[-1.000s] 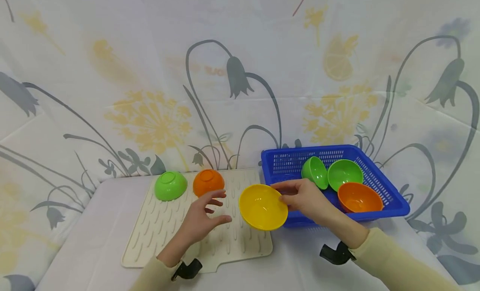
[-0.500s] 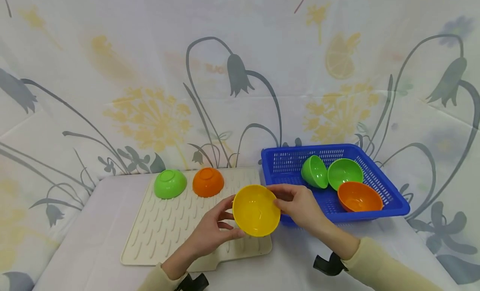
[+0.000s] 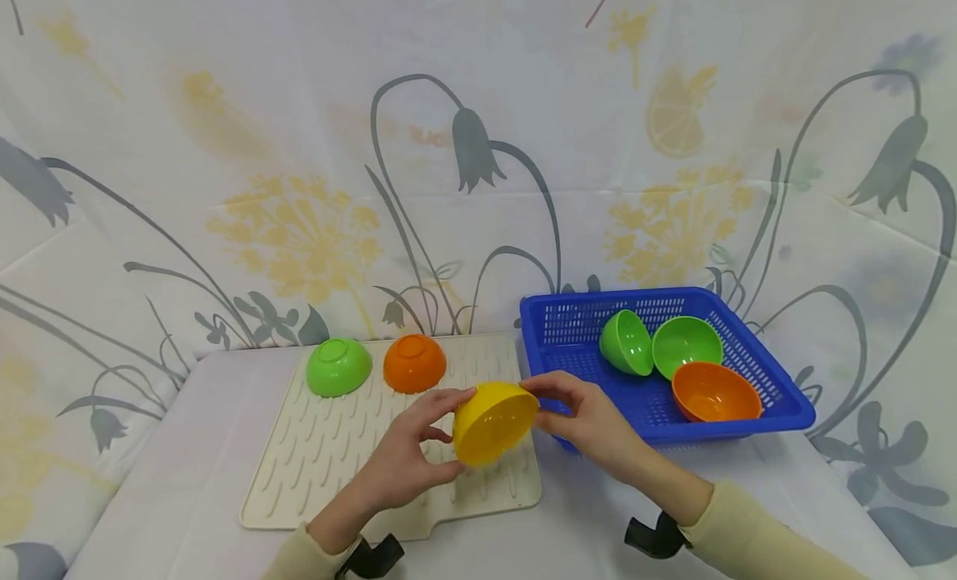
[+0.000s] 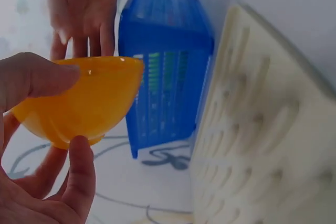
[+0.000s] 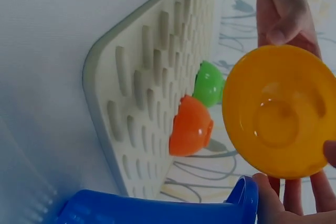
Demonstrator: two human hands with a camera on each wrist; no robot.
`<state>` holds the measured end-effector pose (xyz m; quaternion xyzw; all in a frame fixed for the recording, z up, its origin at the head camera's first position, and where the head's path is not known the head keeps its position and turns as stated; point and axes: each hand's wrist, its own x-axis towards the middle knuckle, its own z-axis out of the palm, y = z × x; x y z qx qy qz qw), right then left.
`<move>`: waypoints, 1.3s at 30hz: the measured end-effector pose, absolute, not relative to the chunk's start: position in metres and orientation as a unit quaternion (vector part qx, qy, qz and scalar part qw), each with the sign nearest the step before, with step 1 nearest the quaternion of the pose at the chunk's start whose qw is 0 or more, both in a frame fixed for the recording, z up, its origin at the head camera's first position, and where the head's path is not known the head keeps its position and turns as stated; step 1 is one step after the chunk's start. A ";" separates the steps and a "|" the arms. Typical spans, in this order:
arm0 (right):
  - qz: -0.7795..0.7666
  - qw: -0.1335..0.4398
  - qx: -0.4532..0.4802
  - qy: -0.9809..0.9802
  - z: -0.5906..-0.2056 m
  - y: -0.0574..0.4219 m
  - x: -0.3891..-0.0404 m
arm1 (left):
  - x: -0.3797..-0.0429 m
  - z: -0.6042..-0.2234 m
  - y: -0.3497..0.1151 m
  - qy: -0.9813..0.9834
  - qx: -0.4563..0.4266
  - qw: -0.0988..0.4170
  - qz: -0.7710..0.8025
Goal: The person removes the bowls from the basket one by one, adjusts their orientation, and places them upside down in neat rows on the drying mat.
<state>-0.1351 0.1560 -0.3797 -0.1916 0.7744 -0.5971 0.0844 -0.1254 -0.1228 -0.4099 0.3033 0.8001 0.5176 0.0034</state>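
A yellow bowl is held in the air over the right part of a cream ridged drying mat. It is tilted, its opening facing down and to the right in the head view. My left hand grips it from the left, thumb on its side and fingers round its base. From the right, my right hand pinches the rim, thumb inside the edge and fingers behind the wall. On the mat's far part a green bowl and an orange bowl lie upside down.
A blue perforated basket stands to the right of the mat. Inside are two green bowls, one tipped on its side and one facing up, plus an orange bowl. A flower-patterned cloth hangs behind the table.
The yellow bowl moved left, away from the basket side, and turned from facing up toward facing down. My left hand came over and took hold of it; the right hand followed left.
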 end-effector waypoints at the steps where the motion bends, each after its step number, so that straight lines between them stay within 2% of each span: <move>1: -0.597 0.090 -0.196 0.772 -0.380 0.156 -0.135 | -0.126 -0.409 -0.124 0.809 0.314 -0.019 0.497; 5: -0.593 0.105 -0.207 0.771 -0.380 0.153 -0.135 | -0.127 -0.407 -0.128 0.831 0.366 -0.104 0.405; 9: -0.583 0.114 -0.207 0.777 -0.380 0.148 -0.135 | -0.126 -0.403 -0.130 0.840 0.410 -0.165 0.316; 16: -0.577 0.134 -0.207 0.778 -0.378 0.140 -0.135 | -0.122 -0.397 -0.130 0.849 0.432 -0.198 0.229; 25: -0.558 0.132 -0.223 0.788 -0.379 0.139 -0.135 | -0.122 -0.400 -0.135 0.833 0.432 -0.184 0.293; 32: -0.606 0.158 -0.257 0.736 -0.379 0.145 -0.135 | -0.126 -0.405 -0.144 0.801 0.378 -0.130 0.445; 35: -0.629 0.176 -0.279 0.704 -0.380 0.145 -0.136 | -0.128 -0.406 -0.145 0.779 0.362 -0.085 0.505; 39: -0.654 0.200 -0.319 0.656 -0.383 0.144 -0.136 | -0.129 -0.406 -0.146 0.737 0.351 0.022 0.577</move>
